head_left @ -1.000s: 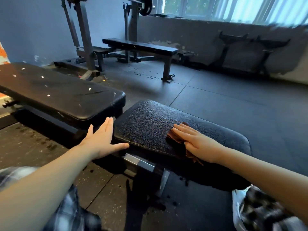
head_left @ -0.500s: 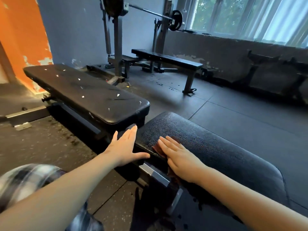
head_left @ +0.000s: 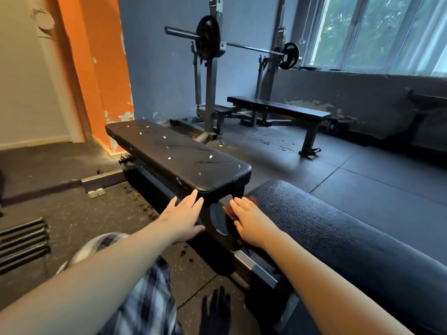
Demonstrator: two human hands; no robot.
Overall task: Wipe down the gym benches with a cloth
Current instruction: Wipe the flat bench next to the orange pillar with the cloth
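Observation:
A black textured bench pad (head_left: 338, 233) runs from the centre to the lower right. My right hand (head_left: 251, 222) lies flat at its left end, fingers straight, pressing a reddish-brown cloth (head_left: 228, 211) that shows only at the fingertips and under the palm. My left hand (head_left: 185, 217) is spread open, fingers straight, beside the near end of a second black bench (head_left: 176, 155), whose pad has small white tears. I cannot tell whether it touches that pad. A third flat bench (head_left: 278, 108) stands farther back.
A rack with a loaded barbell (head_left: 232, 44) stands behind the far bench. An orange pillar (head_left: 96, 68) rises at the left, and stacked black mats (head_left: 21, 243) lie at the left edge. Steel frame rails (head_left: 254, 267) run under the pads. Rubber floor tiles (head_left: 362, 180) spread to the right.
My right hand has slid the cloth leftward along the textured pad to its left end. My left hand stayed open beside the gap between the benches. The view turned left.

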